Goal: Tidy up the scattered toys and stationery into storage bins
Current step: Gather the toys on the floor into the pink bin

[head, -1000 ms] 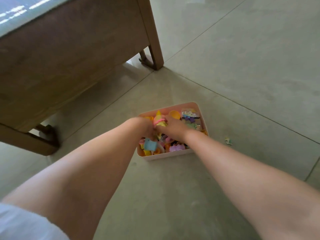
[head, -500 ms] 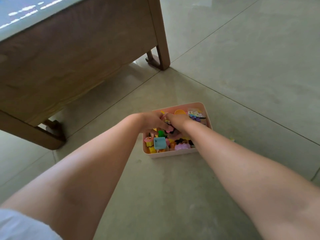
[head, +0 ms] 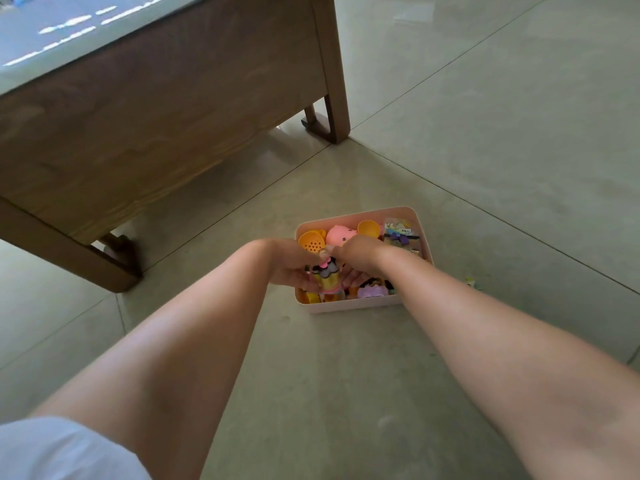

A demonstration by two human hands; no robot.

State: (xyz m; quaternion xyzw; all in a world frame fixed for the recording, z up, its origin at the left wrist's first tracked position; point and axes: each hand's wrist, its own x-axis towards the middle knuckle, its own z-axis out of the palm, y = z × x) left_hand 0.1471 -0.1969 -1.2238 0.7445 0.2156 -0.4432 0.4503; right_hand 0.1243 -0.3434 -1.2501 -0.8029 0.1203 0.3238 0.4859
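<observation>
toys [head: 367,292] in bin [head: 353,303], table [head: 166,109] behind-left

Glossy plastic bin [head: 349,304], wooden table [head: 156,109]

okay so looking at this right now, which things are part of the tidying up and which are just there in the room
Part of the job:
pink bin
toys in it, such as the pink pig
small doll, held by left hand and right hand
small piece on floor

Just there:
wooden table

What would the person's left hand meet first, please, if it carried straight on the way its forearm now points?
Probably the toys in the pink bin. The left hand already reaches over its near-left corner, holding a small figure toy, so the orange strainer cup looks first in line, though depth is unclear.
</observation>
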